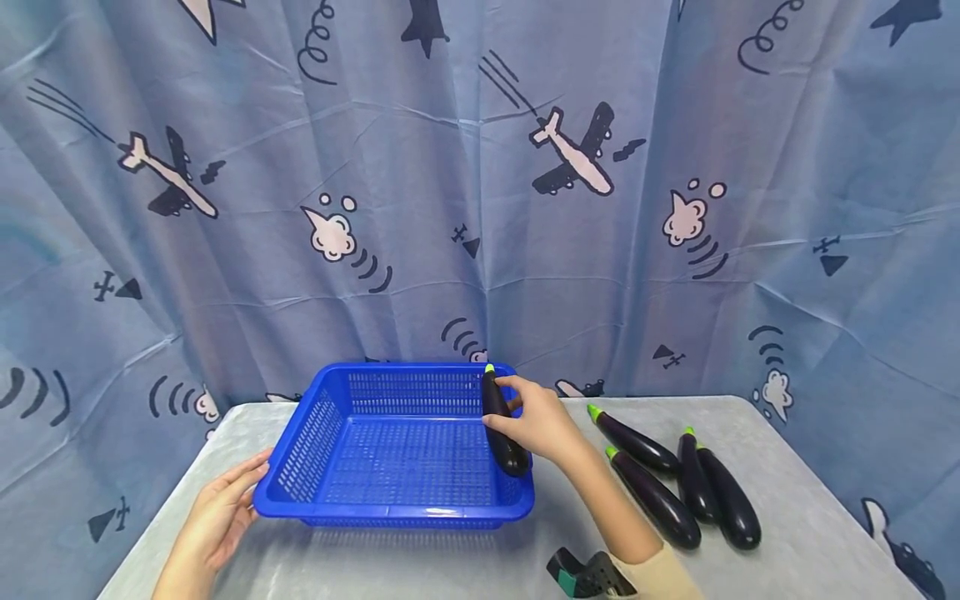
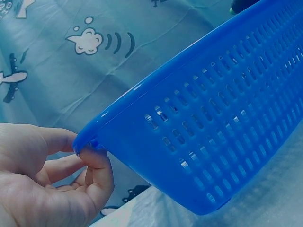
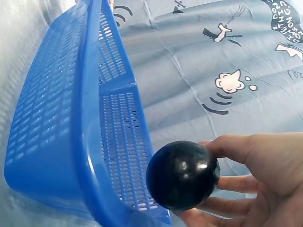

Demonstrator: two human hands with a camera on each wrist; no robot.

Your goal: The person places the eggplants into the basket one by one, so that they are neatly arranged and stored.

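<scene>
A blue plastic basket [image 1: 397, 510] with slotted walls stands on the table. My left hand [image 1: 217, 512] grips its left rim; in the left wrist view the thumb and fingers of that hand [image 2: 57, 175] pinch the rim's corner. My right hand [image 1: 542, 417] holds a dark purple eggplant [image 1: 501, 433] over the basket's right side, its green stem end pointing away. In the right wrist view the eggplant's round end [image 3: 182, 175] faces the camera, with the fingers of the right hand [image 3: 255, 184] around it. Inside the basket, the visible floor [image 1: 412, 458] is bare.
Several more eggplants lie on the table to the right: one at the back [image 1: 637, 442], one in front [image 1: 658, 500], and a pair side by side [image 1: 731, 500]. A blue patterned curtain [image 1: 420, 208] hangs behind the table [image 1: 360, 571].
</scene>
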